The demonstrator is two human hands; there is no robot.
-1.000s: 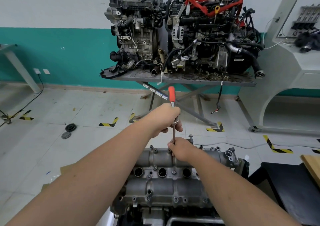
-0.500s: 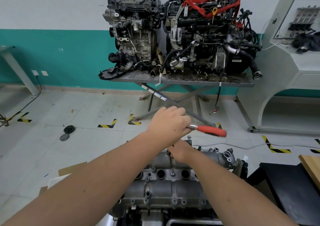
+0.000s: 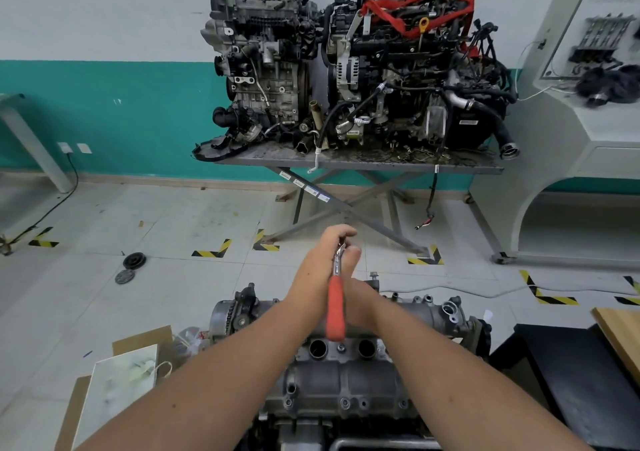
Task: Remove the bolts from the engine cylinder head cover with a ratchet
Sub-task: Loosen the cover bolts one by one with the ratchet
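At the near left, a white paper bag and flattened cardboard lie on the tiled floor, with two dark round discs farther off. Against the far wall a grey desk on crossed legs carries two engines, the right one wrapped with a red strap. In the near middle sits the grey cylinder head cover, its spark plug holes facing up and small bolts showing along its near edge. Above its far edge the left hand grips the head end of the ratchet, fingers curled over the metal top, while the red handle points down and toward the viewer. The right hand lies just behind the handle, low on the cover's far edge; whether it holds anything cannot be told, as the handle and the left hand hide its fingers. At the near right stand a dark bench and a wooden board; farther right stands a pale console.
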